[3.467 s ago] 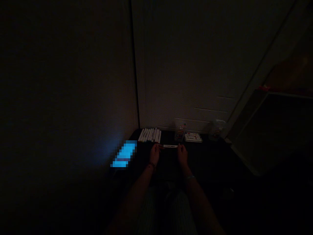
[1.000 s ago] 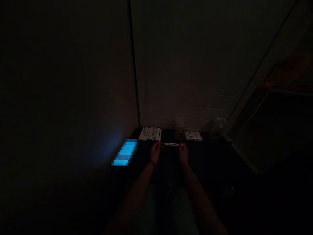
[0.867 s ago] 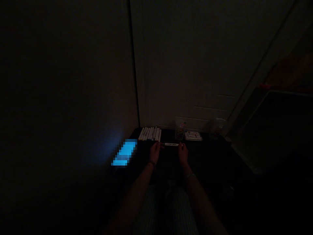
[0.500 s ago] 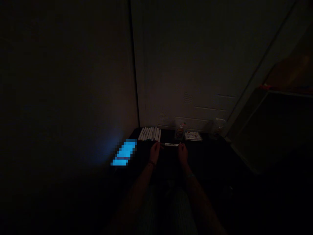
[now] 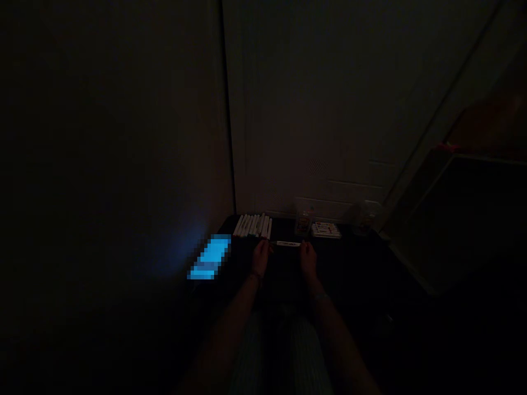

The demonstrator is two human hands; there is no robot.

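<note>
Pinching the marker (image 5: 288,243) by its ends with my left hand (image 5: 261,255) and right hand (image 5: 308,258), I have pens (image 5: 252,225) beyond its left end, a tub (image 5: 303,221) beyond its right

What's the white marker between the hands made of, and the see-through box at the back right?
The white marker seems plastic: straight, smooth-sided, with dark print; it's too dark to judge shine. The see-through box is probably clear, glossy plastic: the wall seems visible through it and edges glint.
</note>
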